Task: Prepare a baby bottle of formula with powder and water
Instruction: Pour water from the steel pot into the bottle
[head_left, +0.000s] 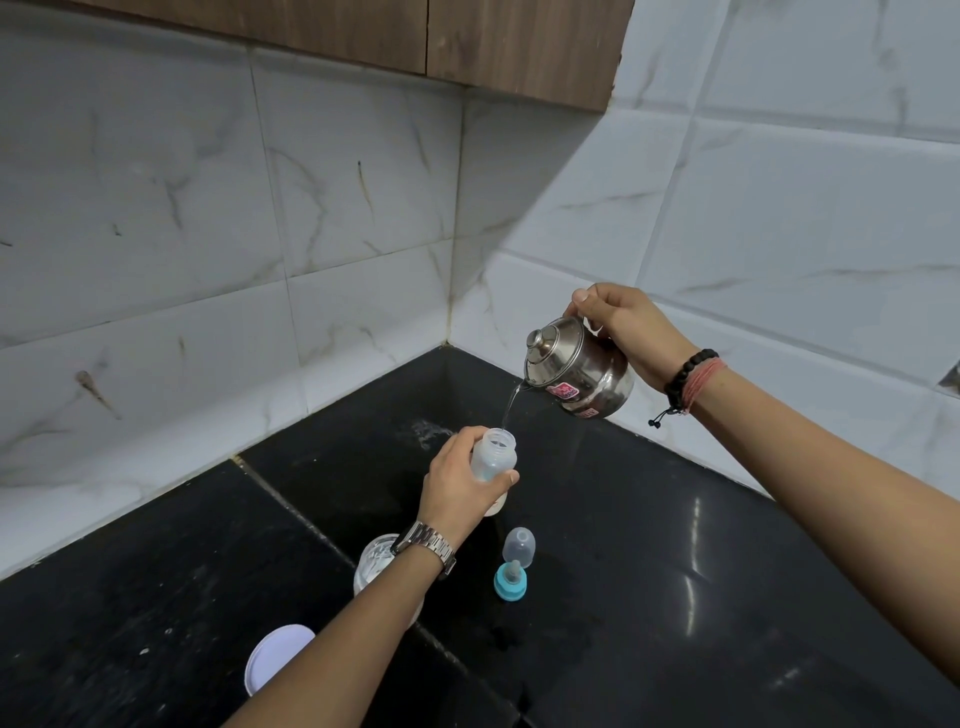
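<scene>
Left hand (457, 480) holds the baby bottle (493, 460) upright above the black bench (649, 519); the grip is fingers and thumb curled round the bottle body, open mouth up, cap off. Bottle sits near frame centre, slightly toward 6 o'clock.

Right hand (623, 332) holds a small steel kettle (582, 366) at 2 o'clock from the bottle, tilted spout-down, lid on. Grip closed on the handle side; the handle itself is hidden behind the fingers. A thin stream of water (511, 402) runs from the spout to the bottle mouth.

On the bench at 6 o'clock from the bottle: clear dome cap (519, 546) and, just beside it, blue collar with teat (511, 581), lying apart from the bottle. At 7 o'clock, partly under the left wrist: an open white container (374, 561), contents possibly powder, view poor. Its white lid (275, 657) lies further toward 7 o'clock. Wet patch (428, 431) on the bench at 11 o'clock from the bottle.
</scene>
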